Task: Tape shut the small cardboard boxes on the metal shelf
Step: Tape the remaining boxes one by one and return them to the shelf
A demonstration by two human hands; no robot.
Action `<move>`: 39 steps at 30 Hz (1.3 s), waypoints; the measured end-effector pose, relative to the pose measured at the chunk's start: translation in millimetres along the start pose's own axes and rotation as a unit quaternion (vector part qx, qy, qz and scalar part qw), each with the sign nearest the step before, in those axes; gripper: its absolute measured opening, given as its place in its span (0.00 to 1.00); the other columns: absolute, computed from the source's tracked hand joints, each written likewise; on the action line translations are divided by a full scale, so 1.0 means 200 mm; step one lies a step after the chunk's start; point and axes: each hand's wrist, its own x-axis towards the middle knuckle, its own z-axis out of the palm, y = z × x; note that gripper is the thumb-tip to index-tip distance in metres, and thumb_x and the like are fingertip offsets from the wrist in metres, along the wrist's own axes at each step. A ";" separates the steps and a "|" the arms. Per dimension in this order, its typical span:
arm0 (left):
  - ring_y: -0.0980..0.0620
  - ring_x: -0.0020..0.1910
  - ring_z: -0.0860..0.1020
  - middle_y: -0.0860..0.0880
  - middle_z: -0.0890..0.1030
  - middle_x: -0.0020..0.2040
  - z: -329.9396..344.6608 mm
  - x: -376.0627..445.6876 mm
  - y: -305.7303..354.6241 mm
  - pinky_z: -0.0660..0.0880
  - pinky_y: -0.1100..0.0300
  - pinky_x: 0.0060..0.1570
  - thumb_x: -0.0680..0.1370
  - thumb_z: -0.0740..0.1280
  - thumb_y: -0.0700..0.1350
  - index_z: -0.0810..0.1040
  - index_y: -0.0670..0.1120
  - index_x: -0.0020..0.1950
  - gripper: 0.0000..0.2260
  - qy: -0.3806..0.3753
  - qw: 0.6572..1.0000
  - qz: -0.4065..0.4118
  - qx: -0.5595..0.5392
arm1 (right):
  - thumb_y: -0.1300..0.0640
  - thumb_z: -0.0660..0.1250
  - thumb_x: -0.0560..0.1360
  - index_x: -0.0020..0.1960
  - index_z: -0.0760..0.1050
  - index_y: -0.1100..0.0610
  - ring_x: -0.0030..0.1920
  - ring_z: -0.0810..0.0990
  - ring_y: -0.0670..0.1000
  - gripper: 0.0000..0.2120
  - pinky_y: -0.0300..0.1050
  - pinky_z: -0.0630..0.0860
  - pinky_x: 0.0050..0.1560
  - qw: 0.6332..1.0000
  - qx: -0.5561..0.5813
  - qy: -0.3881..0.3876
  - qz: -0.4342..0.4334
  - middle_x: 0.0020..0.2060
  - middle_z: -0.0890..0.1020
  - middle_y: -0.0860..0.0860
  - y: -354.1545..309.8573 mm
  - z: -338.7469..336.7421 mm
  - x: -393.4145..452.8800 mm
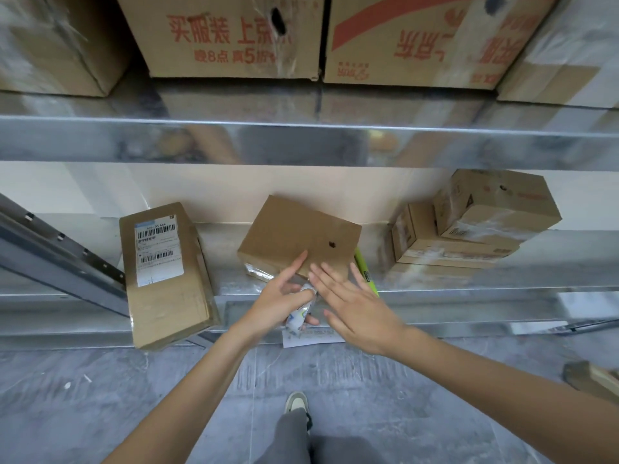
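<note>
On the lower metal shelf [469, 293], at the far left, I see a labelled box [164, 272] lying flat with its near end hanging past the shelf edge; it is not the one in hand. Moving right, my left hand [278, 303] curls its grip round a roll of tape [301, 313], held just below the front edge of the small cardboard box [298, 236] in the middle. That box sits tilted on the shelf, with clear tape already shining on its near left corner. My right hand [355, 306] has its fingers spread and straight, the tips resting on the box's near edge, pinching nothing. I judge this as smoothing a strip down. To do it well I would keep the roll taut and low, press from the middle outward with flat fingers, and steady the box so it does not slide back. Right of the box lies a green marker [365, 272], and beyond it stacked boxes [475, 226] wait.
</note>
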 end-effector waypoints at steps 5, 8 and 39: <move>0.38 0.42 0.85 0.40 0.77 0.56 0.02 -0.01 0.03 0.76 0.44 0.56 0.73 0.69 0.45 0.64 0.72 0.70 0.32 0.003 1.000 -0.016 0.007 | 0.43 0.63 0.75 0.79 0.41 0.50 0.78 0.38 0.47 0.43 0.58 0.37 0.76 0.999 -0.014 0.005 -0.030 0.78 0.43 0.45 0.11 -0.06 0.05; 0.39 0.42 0.85 0.43 0.76 0.47 0.03 -0.01 0.03 0.78 0.49 0.44 0.78 0.65 0.40 0.60 0.68 0.74 0.32 0.004 1.000 -0.011 0.010 | 0.31 0.71 0.63 0.77 0.32 0.46 0.75 0.28 0.54 0.61 0.58 0.32 0.73 0.997 0.008 -0.013 0.070 0.77 0.32 0.52 0.20 -0.15 0.16; 0.43 0.75 0.58 0.31 0.63 0.71 0.25 0.02 0.22 0.63 0.52 0.71 0.80 0.63 0.41 0.79 0.45 0.54 0.07 0.315 0.942 0.093 0.075 | 0.58 0.73 0.74 0.65 0.72 0.55 0.55 0.71 0.25 0.22 0.22 0.66 0.53 0.818 0.502 0.190 0.209 0.50 0.75 0.23 -0.02 -0.09 0.15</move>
